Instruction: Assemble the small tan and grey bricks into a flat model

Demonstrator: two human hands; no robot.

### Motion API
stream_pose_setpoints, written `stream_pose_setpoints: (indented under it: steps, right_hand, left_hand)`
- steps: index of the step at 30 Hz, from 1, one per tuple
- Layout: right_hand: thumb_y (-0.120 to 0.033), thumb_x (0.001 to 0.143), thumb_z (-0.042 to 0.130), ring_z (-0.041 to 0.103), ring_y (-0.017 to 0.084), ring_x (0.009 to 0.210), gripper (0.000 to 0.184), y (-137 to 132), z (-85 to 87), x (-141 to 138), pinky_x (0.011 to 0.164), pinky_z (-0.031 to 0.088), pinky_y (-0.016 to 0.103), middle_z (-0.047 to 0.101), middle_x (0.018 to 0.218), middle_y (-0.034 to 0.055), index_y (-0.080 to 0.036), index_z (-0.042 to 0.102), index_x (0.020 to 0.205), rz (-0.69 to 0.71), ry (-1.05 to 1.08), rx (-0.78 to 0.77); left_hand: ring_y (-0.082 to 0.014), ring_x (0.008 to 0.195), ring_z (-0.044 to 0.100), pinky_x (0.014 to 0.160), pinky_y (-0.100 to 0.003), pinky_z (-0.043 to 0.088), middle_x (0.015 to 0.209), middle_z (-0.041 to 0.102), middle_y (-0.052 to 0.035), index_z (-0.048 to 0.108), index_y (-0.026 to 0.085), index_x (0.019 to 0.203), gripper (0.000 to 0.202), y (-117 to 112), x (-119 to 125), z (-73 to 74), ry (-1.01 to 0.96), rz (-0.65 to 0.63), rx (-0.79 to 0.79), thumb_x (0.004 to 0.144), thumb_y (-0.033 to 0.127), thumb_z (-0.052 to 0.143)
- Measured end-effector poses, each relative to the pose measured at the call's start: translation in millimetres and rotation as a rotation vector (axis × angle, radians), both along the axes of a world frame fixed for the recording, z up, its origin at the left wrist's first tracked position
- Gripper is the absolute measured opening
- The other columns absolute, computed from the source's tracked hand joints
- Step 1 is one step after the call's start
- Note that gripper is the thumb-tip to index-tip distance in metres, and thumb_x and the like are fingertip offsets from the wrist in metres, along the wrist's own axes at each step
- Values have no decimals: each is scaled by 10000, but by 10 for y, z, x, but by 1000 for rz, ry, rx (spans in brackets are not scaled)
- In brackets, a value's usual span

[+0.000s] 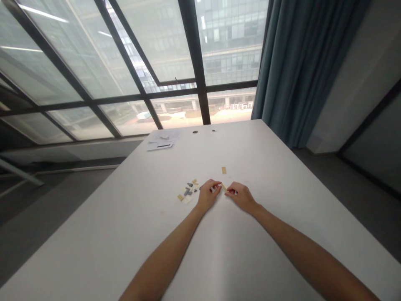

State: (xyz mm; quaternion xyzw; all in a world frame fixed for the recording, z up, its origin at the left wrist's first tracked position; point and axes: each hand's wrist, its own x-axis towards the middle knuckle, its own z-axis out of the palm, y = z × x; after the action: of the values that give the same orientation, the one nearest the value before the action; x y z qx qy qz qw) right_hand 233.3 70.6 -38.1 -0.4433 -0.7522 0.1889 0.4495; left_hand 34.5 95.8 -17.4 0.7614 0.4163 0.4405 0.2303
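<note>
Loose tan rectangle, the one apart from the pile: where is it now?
Head view, just right of centre: the tan rectangle lies on the white table, beyond the tan strip held by the left hand and right hand.

Papers lay near the far left corner of the counter. Beyond stood dark-framed windows; a blue curtain hung rightward.

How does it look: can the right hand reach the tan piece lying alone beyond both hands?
Probably yes: the tan piece lies just beyond the right hand, and nothing visible stands between them. This hand seems to hold a tan strip, though, so it may need to release that first.
</note>
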Motion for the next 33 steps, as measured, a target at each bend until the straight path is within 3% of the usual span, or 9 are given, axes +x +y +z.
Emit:
stream_pose_setpoints:
  steps: [13, 33]
  right_hand:
    - [-243, 833, 740, 541, 145, 679, 134, 6, 10, -11, 658, 408, 271, 624, 731, -3, -186, 657, 744, 18, 9, -4]
    - [-187, 897, 646, 594, 178, 804, 70, -11, 36, -18, 762, 456, 304, 650, 817, 26, -203, 679, 837, 75, -43, 65]
  left_hand:
    - [-131, 710, 568, 606, -239, 419, 807, 644, -29, 730, 191, 966, 149, 5, -4, -3, -8, -11, -4, 872, 254, 633]
    - [-132, 679, 550, 603, -245, 416, 771, 637, -27, 738, 191, 953, 182, 4, -7, 20, -51, -4, -31, 879, 325, 639]
